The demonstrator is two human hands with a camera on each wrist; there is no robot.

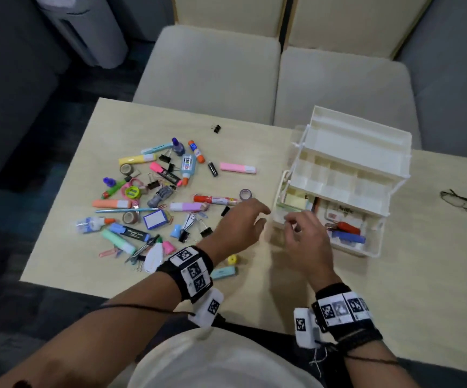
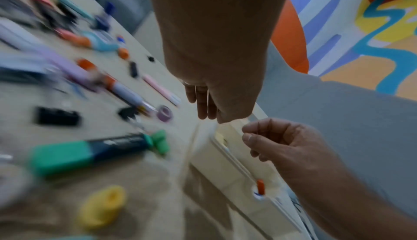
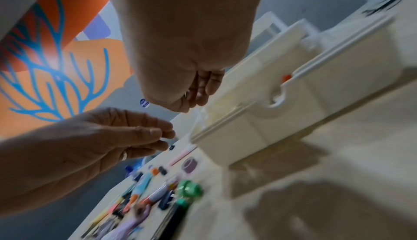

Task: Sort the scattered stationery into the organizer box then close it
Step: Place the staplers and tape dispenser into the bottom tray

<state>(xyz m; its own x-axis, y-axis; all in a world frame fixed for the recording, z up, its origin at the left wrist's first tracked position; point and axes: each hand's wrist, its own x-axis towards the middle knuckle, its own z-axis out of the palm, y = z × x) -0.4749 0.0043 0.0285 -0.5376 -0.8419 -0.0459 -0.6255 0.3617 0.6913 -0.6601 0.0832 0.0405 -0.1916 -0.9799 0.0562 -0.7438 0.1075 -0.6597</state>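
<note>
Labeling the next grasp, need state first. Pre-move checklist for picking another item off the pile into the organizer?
1. Organizer box open with trays fanned out: ok.
2. Bottom compartment has room: ok; an orange marker and a blue one lie in it with bare floor around them.
3. Left hand free: ok, fingers relaxed over the table beside the box, nothing in them.
4. Right hand free: cannot tell; fingers are curled at the box's near-left corner, and any small item between them is hidden or blurred.
5. Nearest loose targets unobstructed: ok, purple tape roll and red-and-white glue pen lie just beyond the left hand.
</note>
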